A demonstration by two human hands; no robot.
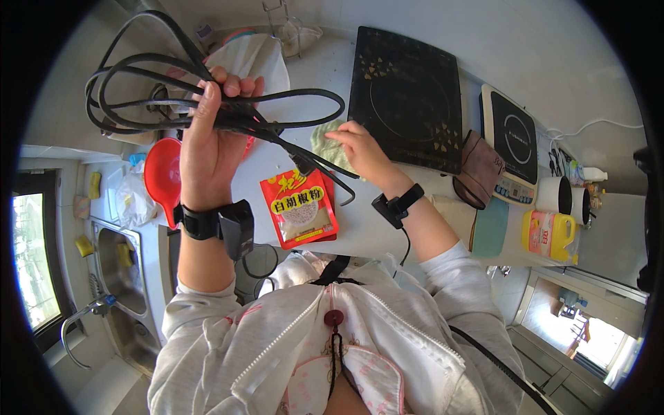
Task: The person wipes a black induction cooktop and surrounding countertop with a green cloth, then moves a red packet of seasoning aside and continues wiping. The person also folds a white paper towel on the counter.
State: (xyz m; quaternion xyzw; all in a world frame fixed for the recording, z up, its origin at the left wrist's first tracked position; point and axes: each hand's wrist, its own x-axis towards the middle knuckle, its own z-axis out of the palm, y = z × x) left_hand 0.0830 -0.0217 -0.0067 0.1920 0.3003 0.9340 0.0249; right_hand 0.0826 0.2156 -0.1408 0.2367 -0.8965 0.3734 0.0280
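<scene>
My left hand [212,140], raised over the counter, grips a loosely coiled black power cord [290,94]. Several loops spread to both sides of the fingers. A black plug [302,163] hangs from the bundle above a red packet of white pepper powder [303,210]. My right hand [360,153] is beside the cord's trailing end, its fingertips bent together over a crumpled pale green cloth [328,141]. Whether those fingers pinch the cloth or only hover above it cannot be made out. Part of a second red packet [329,187] shows behind the first.
A black induction cooktop [407,98] lies beyond my right hand, with a smaller cooker [513,137] and a brown cloth pouch [474,171] farther right. A yellow jug [547,236] stands near the counter's edge. Leftward are a red ladle [162,168] and a steel sink [122,270].
</scene>
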